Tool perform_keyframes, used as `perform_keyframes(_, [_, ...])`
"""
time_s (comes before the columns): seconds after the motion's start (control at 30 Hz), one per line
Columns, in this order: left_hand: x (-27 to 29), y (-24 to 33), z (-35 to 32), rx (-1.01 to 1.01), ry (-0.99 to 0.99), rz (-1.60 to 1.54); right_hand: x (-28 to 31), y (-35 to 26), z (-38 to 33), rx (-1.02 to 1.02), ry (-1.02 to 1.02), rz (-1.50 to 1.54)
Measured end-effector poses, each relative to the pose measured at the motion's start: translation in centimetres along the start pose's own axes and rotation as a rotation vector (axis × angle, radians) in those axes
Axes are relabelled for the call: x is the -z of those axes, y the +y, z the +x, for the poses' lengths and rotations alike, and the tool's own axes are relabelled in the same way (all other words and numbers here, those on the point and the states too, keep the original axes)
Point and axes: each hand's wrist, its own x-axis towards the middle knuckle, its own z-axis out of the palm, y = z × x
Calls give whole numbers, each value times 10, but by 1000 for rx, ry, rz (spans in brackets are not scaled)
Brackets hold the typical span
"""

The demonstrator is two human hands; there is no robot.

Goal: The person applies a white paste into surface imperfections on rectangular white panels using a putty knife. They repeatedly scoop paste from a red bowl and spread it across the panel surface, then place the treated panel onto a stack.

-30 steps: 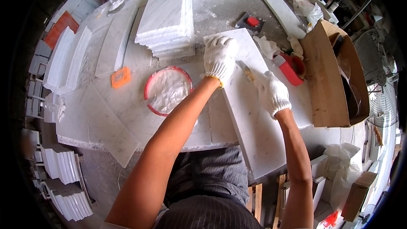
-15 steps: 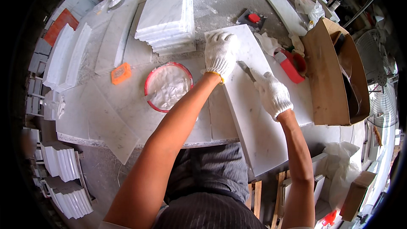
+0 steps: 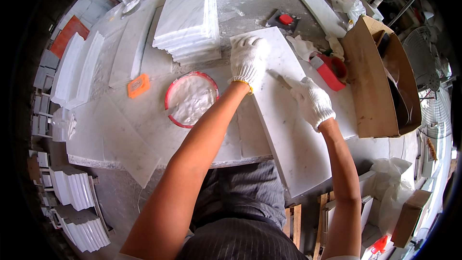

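Note:
A long white marble slab [image 3: 294,135] lies at a slant on the worktable, its near end past the table's front edge. My left hand [image 3: 249,58], in a white knit glove, rests closed over the slab's far left edge. Its fingertips are tucked out of sight, so what they hold is hidden. In my gloved right hand [image 3: 313,102] is a putty knife [image 3: 279,78]. The blade points to the far left, low over the slab or touching it; I cannot tell which. Left of my left forearm stands a red-rimmed tub [image 3: 191,98] of white paste.
A stack of marble strips [image 3: 185,14] rises beyond the tub. An orange box [image 3: 138,85] lies left of it. To the right are a red tape roll [image 3: 327,74], an open cardboard box [image 3: 370,77] and a fan [image 3: 435,113]. A loose thin slab [image 3: 130,139] overhangs the front edge.
The putty knife and my right hand have shifted slightly, the hand a little to the right. My left hand stays at the slab's edge. The whole view has tilted a little.

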Motion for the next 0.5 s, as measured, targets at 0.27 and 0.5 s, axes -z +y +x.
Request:
perform_keyframes(0.27, [-4, 1, 1, -52, 24, 11, 0, 20, 7, -2, -7, 31])
perform_keyframes(0.5, [2, 4, 3, -33, -60, 30, 9, -3, -58, 159, -81, 165])
